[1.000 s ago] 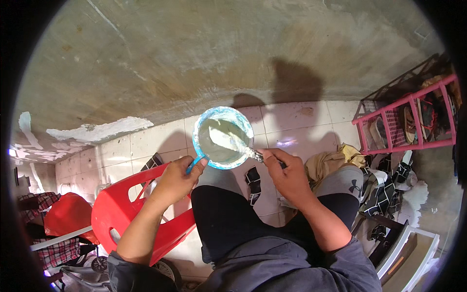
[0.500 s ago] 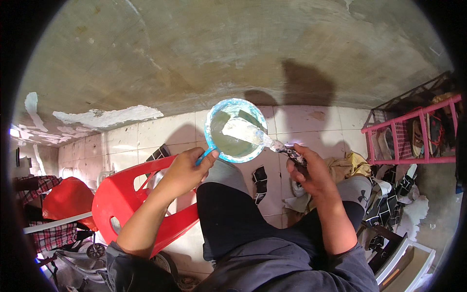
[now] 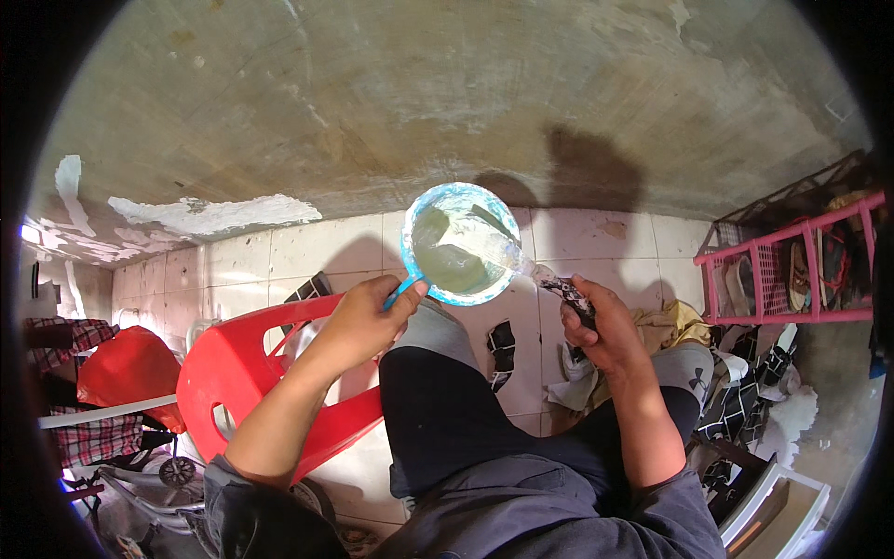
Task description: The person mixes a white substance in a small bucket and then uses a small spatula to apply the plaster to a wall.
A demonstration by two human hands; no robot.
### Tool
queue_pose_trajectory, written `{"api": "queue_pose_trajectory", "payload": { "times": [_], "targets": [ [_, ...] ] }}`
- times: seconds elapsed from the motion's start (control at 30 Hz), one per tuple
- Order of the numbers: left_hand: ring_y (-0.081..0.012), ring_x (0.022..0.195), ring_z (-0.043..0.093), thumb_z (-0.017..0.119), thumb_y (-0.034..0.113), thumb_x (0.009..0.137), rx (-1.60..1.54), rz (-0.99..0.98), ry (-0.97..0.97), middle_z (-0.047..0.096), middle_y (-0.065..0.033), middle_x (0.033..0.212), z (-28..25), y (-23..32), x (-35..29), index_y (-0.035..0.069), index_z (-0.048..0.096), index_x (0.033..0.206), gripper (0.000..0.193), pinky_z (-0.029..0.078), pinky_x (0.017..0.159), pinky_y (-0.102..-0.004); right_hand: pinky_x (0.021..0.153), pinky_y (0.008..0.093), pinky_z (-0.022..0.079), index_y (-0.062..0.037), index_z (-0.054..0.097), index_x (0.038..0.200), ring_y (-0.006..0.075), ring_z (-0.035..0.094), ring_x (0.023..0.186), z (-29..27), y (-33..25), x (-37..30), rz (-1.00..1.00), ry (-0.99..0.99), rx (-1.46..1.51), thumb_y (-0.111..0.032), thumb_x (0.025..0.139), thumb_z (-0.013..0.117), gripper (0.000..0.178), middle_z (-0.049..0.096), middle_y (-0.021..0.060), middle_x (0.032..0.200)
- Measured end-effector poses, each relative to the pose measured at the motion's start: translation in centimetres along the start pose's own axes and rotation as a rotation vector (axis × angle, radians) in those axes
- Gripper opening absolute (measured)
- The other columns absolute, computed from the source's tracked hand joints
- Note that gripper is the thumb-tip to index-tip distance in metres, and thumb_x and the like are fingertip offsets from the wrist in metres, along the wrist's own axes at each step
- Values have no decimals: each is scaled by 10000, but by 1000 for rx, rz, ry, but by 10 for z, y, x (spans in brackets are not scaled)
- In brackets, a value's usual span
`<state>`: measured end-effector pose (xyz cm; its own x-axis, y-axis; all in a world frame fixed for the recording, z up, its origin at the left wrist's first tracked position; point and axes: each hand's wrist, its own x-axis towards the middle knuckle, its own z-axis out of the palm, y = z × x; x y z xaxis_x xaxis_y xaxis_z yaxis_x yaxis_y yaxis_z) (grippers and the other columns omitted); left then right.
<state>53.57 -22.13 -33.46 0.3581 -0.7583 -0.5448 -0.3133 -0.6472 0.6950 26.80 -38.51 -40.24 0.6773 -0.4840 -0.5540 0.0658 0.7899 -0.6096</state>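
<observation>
- Left hand (image 3: 365, 315) is gripping the blue pot (image 3: 408, 250) by its handle, thumb on top, fingers curled tight.
- Right hand (image 3: 607, 328) is holding the putty knife (image 3: 542, 276), fingers wrapped round its handle.
- Pot is hanging between the hands, near side of the far wall (image 3: 438, 102); whitish blade is reaching inside.
- Red plastic stool (image 3: 219, 363) is standing left, pink rack (image 3: 762, 272) right.

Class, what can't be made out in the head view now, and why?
In the head view:
Blue pot: handle's end, hidden by the left hand.
Scraper: part of its handle, covered by the right hand.
Red furniture: partly behind the left forearm.
White-framed box: cut off by lower edge.
</observation>
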Motion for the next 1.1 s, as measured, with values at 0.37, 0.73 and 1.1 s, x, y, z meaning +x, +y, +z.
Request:
{"api": "queue_pose_trajectory", "payload": {
  "times": [0.37,0.73,1.1],
  "targets": [
    [-71,397,427,534,504,982,-49,9,47,481,0,541,-5,-4,7,-20,601,880,537,348,385,-240,386,207,270,-61,569,977,64,351,384,-12,7,10,69,-158,244,-301,1016,493,255,604,41,655],
    [-70,386,400,547,486,982,-201,-28,42,467,4,554,-6,0,5,-8,585,867,508,317,375,-241,375,200,257,-40,584,1064,57,358,377,-23,6,14,-7,-219,236,-341,1034,446,333,586,17,636],
    [-71,373,378,555,509,969,-435,-38,162,462,-7,579,-13,-3,8,-15,567,912,528,300,355,-226,420,203,256,-23,569,1180,64,328,429,-34,-12,25,-143,-25,142,-291,1036,444,330,535,6,678]
  ]
}}
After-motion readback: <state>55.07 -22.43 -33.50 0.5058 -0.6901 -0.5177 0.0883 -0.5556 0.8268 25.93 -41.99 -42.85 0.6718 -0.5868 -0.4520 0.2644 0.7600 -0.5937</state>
